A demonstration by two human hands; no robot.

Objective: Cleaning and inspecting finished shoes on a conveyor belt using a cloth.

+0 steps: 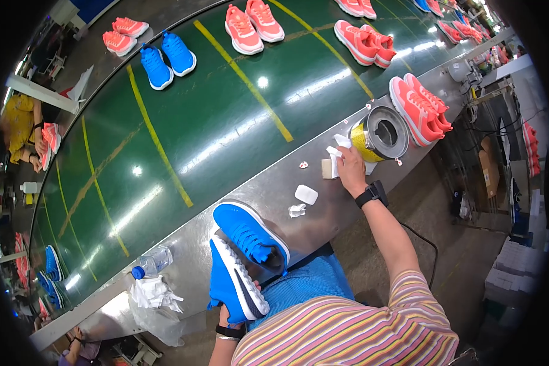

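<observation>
My left hand [224,315] is closed round a blue sneaker [230,287] tipped on its side, its white sole turned to the right. The shoe hides most of that hand; a fingertip shows by the sole's edge. Against it lies a second blue sneaker [248,233], upright on the metal ledge [268,183]. Out to the right, my right hand [352,169] has its fingers closed on crumpled white tissue [336,150] beside a round metal can [381,134] with a yellow side. A small beige block [327,169] sits by the tissue.
A white pad [306,194] and a tissue scrap [297,210] lie on the ledge. Farther left are a plastic bottle [154,262] and a tissue pile [155,294]. Pink sneakers [418,110] stand beyond the can. The green conveyor [183,134] carries more pairs. Another person [24,125] handles pink shoes.
</observation>
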